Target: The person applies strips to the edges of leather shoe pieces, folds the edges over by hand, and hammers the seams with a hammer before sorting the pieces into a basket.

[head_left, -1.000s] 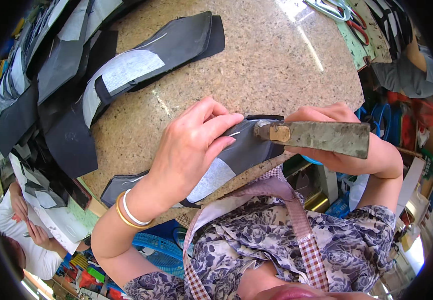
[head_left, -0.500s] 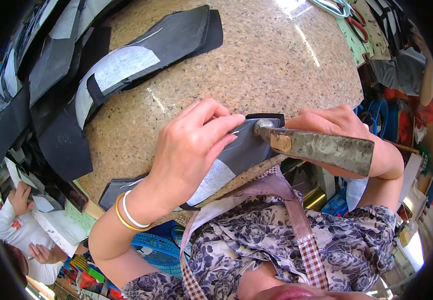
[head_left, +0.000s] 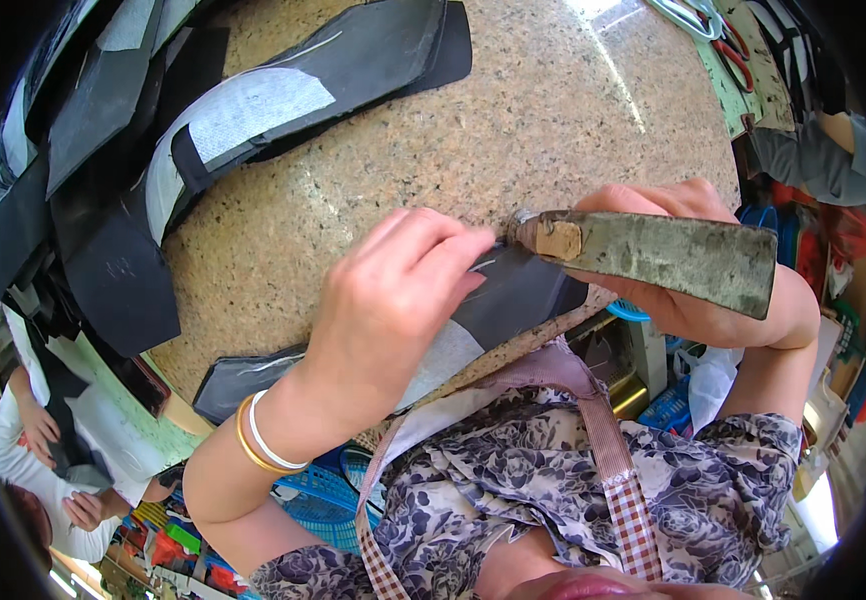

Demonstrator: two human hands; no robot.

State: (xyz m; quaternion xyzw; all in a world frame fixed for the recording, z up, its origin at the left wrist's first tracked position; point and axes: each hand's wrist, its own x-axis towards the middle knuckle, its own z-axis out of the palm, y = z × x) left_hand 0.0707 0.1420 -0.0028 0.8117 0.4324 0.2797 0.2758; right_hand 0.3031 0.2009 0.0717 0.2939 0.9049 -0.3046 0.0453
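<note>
My right hand [head_left: 668, 245] is wrapped round a hammer [head_left: 673, 255]; its wooden handle end shows in the metal head. The hammer's small rounded face is at the far edge of a flat black piece [head_left: 523, 290], close to my left fingertips. It cannot be told whether the face touches the piece. This flexible piece bears a pale grey patch and lies along the near edge of the speckled stone tabletop [head_left: 403, 150]. My left hand [head_left: 393, 290] pinches its far edge between thumb and forefinger. A short white line shows on the piece beside the thumb.
More black pieces with pale patches [head_left: 258, 110] lie at the far left, beside a tall stack [head_left: 103, 130]. Red-handled scissors [head_left: 738, 65] rest at the far right. A blue basket [head_left: 328, 500] is below the table. At the left, another person's hands [head_left: 43, 430] hold dark material.
The hammer has shifted from the middle of the black piece to its far edge, nearer my left fingertips. My left hand keeps its pinch. The other person's hands have moved with dark material.
</note>
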